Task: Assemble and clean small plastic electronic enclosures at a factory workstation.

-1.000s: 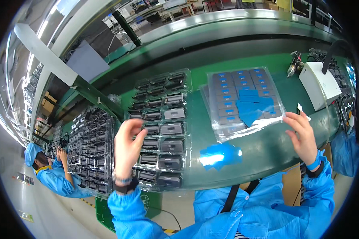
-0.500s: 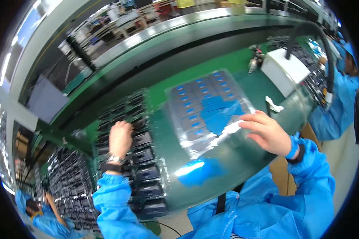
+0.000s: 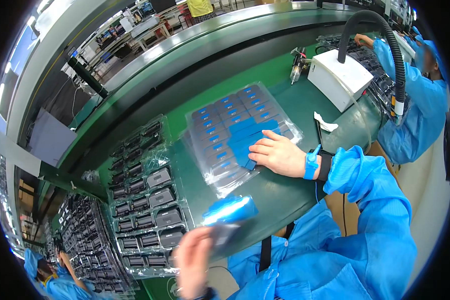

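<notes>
My left hand (image 3: 195, 257), smeared by motion, is at the near edge of the bench, closed round a dark flat housing (image 3: 227, 234). Over the near side of a clear-film-wrapped tray (image 3: 200, 162) lies my right hand (image 3: 280, 156). Its fingertips pinch a small blue film piece (image 3: 247, 162) at the edge of a blue patch (image 3: 257, 131); the thumb is hidden. Dark rectangular parts with blue tabs fill the tray in rows. To the left, a clear blister tray (image 3: 182, 220) holds black housings (image 3: 161, 196) in columns.
A blue glossy sheet (image 3: 230, 209) lies on the green bench (image 3: 280, 195). Farther right are a white box (image 3: 340, 80) with a black hose (image 3: 365, 20), crumpled white tissue (image 3: 326, 122) and a small tool (image 3: 298, 65). Co-workers in blue sit at right and far left.
My left hand has left the blister tray and come toward me with a dark housing. My right hand has shifted left onto the blue patch. The view has turned a little.
</notes>
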A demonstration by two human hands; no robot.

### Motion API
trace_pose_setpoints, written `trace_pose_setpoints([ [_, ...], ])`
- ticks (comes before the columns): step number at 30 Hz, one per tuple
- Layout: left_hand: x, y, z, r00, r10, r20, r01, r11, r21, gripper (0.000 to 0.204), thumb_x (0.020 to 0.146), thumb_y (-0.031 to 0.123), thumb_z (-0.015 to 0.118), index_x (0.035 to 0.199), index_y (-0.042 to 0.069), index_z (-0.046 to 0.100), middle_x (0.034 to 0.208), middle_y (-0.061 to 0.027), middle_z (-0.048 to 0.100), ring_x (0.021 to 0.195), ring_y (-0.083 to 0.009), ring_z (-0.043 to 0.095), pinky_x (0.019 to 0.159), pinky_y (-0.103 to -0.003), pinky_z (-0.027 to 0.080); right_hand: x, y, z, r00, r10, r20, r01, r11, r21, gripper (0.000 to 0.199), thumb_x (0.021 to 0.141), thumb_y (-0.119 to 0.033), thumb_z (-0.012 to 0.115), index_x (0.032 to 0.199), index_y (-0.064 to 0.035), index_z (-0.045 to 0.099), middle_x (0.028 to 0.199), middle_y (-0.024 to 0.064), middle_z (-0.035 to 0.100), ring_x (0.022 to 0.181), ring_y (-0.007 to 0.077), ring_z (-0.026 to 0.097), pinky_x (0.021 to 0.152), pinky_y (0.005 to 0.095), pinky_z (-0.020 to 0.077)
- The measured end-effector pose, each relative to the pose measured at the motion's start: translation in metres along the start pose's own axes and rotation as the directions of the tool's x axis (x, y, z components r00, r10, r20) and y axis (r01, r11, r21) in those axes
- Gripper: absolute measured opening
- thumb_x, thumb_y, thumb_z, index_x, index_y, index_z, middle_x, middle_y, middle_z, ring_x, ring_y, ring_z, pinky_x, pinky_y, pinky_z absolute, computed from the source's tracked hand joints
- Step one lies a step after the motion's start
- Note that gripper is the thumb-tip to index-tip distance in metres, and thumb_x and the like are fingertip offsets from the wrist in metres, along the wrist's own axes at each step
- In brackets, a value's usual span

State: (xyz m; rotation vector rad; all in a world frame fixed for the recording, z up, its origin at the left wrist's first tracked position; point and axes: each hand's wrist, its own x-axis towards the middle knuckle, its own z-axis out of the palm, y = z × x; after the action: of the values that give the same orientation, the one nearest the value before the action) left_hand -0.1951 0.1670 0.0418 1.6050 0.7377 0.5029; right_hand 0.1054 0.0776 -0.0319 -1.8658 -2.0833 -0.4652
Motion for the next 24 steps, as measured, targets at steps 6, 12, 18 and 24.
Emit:
trace_pose_setpoints([
  [6,0.044,-0.039,0.110,0.985,0.113,0.133,-0.108,0.993,-0.048,0.019,0.092,0.008,0.045,0.107,0.000,0.055,0.098,-0.0117,0.063,0.094,-0.0217,0.059,0.085,-0.030,0.043,0.014,0.003,-0.024,0.976,-0.027,-0.215,0.036,0.999,0.035,0.025,0.070,-0.005,0.059,0.094,-0.0061,0.061,0.091,0.0046,0.062,0.087,0.0197,0.059,0.091,0.0392,0.0426],
  [12,0.073,-0.049,0.143,0.950,0.303,0.074,-0.302,0.834,0.462,0.012,0.082,0.000,0.046,0.088,0.002,0.056,0.084,-0.0199,0.056,0.084,-0.0381,0.052,0.073,-0.046,0.040,-0.002,-0.008,-0.070,0.856,0.461,-0.235,-0.289,0.803,0.521,0.018,0.080,-0.005,0.060,0.097,-0.0005,0.062,0.080,0.0116,0.063,0.075,0.0197,0.062,0.068,0.0304,0.0489],
  [18,0.073,-0.044,0.151,0.808,0.589,0.035,-0.431,0.548,0.717,0.007,0.080,0.001,0.052,0.083,0.002,0.059,0.084,-0.0150,0.052,0.080,-0.0330,0.048,0.072,-0.041,0.040,-0.043,-0.023,-0.086,0.756,0.625,0.196,-0.427,0.244,0.871,0.024,0.087,-0.008,0.057,0.105,0.0077,0.057,0.084,0.0108,0.065,0.078,0.0101,0.059,0.070,0.0252,0.0485],
  [24,0.021,-0.008,0.117,0.974,0.054,0.222,0.015,0.955,-0.296,0.022,0.091,0.014,0.055,0.109,0.001,0.052,0.095,-0.0015,0.056,0.089,-0.0075,0.051,0.078,-0.022,0.043,-0.065,-0.067,-0.092,0.754,0.587,0.296,-0.379,0.020,0.925,0.023,0.088,-0.005,0.056,0.108,0.0061,0.055,0.090,0.0062,0.062,0.085,0.0080,0.056,0.074,0.0242,0.0474],
])
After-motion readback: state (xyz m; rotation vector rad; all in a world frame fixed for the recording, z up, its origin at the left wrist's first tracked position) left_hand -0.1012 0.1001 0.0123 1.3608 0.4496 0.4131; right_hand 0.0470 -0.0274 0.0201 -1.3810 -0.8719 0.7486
